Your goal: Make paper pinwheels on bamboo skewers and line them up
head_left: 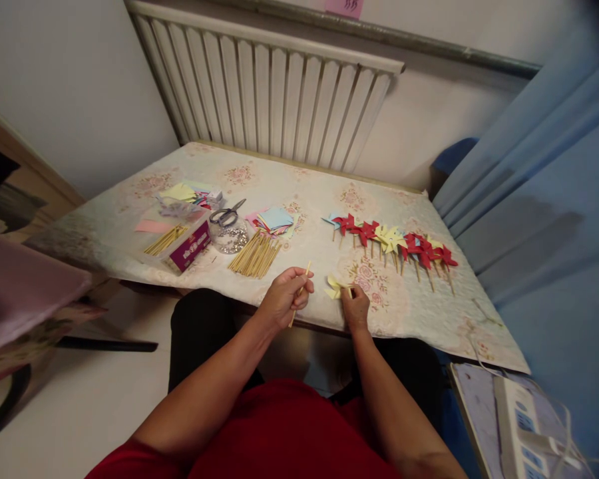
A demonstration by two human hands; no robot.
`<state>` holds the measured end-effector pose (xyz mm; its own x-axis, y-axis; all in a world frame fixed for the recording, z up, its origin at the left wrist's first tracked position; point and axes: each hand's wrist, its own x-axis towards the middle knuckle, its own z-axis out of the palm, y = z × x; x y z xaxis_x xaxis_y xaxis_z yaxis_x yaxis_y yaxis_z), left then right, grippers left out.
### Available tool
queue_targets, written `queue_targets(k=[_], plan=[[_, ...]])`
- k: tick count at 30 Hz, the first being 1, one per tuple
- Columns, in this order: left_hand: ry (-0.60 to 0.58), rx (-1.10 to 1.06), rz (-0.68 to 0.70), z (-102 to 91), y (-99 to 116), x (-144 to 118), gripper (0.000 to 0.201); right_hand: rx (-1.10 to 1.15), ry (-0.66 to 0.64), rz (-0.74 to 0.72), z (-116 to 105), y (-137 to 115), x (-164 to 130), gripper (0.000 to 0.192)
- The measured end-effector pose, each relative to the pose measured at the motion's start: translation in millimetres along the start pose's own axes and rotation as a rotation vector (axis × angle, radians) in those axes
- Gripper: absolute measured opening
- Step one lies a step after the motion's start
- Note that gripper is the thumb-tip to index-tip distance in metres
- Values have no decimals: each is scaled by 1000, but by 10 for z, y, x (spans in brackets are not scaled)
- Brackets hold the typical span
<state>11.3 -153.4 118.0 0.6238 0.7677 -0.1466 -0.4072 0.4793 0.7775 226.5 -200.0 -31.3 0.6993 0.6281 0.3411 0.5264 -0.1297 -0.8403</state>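
My left hand (pixel 287 297) is closed around a thin wooden stick (pixel 307 269), which tilts up above the near edge of the table. Just to its right, my right hand (pixel 355 307) pinches a yellow paper pinwheel (pixel 334 287); part of the paper is hidden by the fingers. The stick and the pinwheel are apart. Left of my hands lies a fan of loose wooden sticks (pixel 254 255). Beyond it is a stack of coloured paper squares (pixel 275 219). Finished-looking pinwheels on sticks (pixel 390 238), red, yellow and blue, lie in a row at the right.
A round clear container of small metallic pieces (pixel 230 239) stands left, with scissors (pixel 228 213) across it. Beside it are a purple box of sticks (pixel 190 247) and a plastic tray with paper (pixel 180 194). A radiator (pixel 269 93) backs the table; a power strip (pixel 522 426) lies lower right.
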Motion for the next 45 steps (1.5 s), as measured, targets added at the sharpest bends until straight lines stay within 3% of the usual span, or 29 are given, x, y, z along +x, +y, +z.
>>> queue_targets(k=[45], plan=[[3,-27,-49,0,-8,11,23,-7,-2,7,-9,-5,4,22]])
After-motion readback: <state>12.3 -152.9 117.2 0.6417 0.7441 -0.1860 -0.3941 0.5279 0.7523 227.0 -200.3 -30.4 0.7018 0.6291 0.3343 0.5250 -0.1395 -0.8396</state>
